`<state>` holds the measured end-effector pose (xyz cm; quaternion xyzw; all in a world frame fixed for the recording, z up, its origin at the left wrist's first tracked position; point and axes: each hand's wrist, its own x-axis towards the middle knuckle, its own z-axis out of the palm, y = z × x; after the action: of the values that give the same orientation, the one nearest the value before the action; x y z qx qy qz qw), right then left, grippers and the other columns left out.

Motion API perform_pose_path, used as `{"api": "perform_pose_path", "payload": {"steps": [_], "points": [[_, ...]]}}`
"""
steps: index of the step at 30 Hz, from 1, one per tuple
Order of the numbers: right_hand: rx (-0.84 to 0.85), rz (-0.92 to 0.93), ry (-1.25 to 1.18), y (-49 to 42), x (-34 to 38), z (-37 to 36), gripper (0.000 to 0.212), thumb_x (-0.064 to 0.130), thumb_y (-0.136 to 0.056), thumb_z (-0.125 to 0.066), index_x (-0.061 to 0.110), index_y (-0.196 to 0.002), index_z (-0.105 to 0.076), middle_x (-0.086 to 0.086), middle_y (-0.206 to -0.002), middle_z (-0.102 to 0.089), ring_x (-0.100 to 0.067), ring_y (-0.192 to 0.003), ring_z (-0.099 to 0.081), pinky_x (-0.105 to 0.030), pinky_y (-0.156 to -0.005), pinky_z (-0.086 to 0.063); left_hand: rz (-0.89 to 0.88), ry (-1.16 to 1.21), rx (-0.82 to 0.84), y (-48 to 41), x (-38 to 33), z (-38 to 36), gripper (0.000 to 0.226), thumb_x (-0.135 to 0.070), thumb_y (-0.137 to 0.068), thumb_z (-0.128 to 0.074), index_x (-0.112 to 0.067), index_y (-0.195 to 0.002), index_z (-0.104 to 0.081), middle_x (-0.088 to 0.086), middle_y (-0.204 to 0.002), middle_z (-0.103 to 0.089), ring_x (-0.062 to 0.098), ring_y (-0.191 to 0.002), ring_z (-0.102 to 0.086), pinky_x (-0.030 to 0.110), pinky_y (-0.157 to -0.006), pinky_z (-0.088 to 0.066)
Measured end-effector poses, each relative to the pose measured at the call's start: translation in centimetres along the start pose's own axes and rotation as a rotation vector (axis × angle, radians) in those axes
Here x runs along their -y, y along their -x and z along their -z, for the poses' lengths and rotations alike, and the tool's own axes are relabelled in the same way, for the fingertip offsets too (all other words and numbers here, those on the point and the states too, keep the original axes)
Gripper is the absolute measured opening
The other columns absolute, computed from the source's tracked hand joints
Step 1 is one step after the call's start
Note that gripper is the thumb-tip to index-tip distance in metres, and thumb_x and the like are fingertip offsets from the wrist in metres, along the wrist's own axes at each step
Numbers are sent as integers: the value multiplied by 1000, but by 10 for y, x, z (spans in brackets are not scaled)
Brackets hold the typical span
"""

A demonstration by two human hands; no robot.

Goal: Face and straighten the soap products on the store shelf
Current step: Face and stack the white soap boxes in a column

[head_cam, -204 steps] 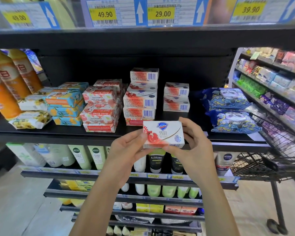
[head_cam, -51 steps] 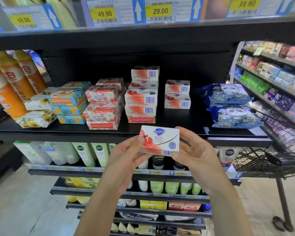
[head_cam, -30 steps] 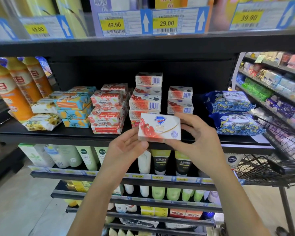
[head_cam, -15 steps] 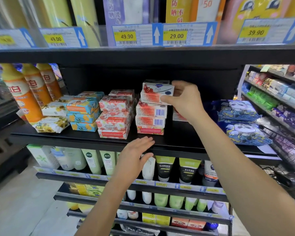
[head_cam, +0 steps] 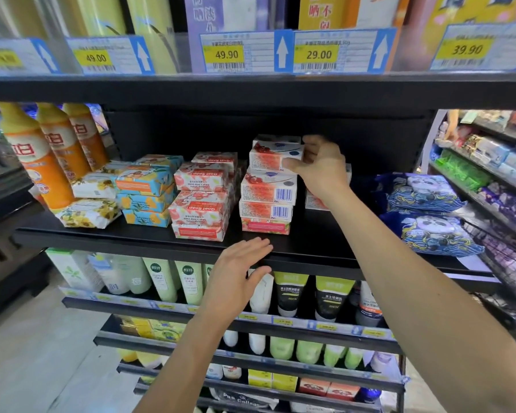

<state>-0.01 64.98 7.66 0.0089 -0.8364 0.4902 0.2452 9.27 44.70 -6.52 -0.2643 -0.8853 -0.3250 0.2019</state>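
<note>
A: Hands?
B: Apart. The right hand (head_cam: 316,166) pinches the right end of the top soap box (head_cam: 273,158), thumb at the front lower edge and fingers over the top. The left hand (head_cam: 236,278) is flat with straight fingers, holding nothing, at the front lip of the shelf (head_cam: 131,238). Can't tell if it touches the lip.
A: Where's the box?
B: On top of the red-and-white stack (head_cam: 267,201), mid-shelf, just right of the Goat Soap packs (head_cam: 201,201). It looks seated, but the contact underneath is hard to read.
A: Axis?
B: Long axis runs left-right, parallel to the shelf front. A long side face points out and the logo face is up. The left end is free; the right end is under the fingers.
A: Nearer hand?
B: The right, it's already on the box. The left is well below, slightly left of the stack.
A: Next move?
B: My read: a small squaring nudge from the right end, along that axis. The box looks offset slightly right of the one under it. The left hand could come up to stop the free end.
A: Risk?
B: The stack is tall and narrow, so a push at the top may shift the lot. The boxes below show barcodes outward, so facing isn't finished.
</note>
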Motion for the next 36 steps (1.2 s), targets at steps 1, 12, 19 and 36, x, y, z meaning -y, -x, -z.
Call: {"api": "perform_pose_path", "payload": {"steps": [1, 12, 19, 36], "points": [[15, 9, -27, 2, -2, 1, 62, 22, -84, -85, 12, -138, -56, 6, -111, -62, -12, -109, -62, -34, -103, -52, 1, -2, -2, 0, 0, 0, 45, -24, -94, -74, -25, -137, -64, -24, -139, -47, -16, -135, -27, 1, -114, -7], [-82, -126, 29, 35, -63, 33, 23, 28, -98, -69, 12, -114, -66, -6, -107, -68, -16, -95, -65, -27, -85, -48, -31, 31, -64, 2, 6, -7, 45, -20, -91, -77, -24, -134, -66, -21, -139, -51, -31, -133, -19, 2, -115, -9], [21, -202, 76, 20, -99, 33, 49, 15, -80, -87, 14, -122, -62, -3, -117, -71, -23, -109, -66, -38, -99, -52, -29, 32, -65, 2, 6, -7, 44, -20, -91, -77, -23, -134, -67, -24, -137, -50, -34, -131, -18, 1, -114, -8], [-156, -100, 356, 38, -99, 38, 67, 30, -64, -97, 7, -119, -65, -15, -112, -64, -32, -107, -59, -35, -87, -47, 0, 23, -47, 1, 4, -6, 44, -22, -92, -75, -25, -135, -66, -25, -138, -49, -34, -131, -18, 2, -114, -9]]}}
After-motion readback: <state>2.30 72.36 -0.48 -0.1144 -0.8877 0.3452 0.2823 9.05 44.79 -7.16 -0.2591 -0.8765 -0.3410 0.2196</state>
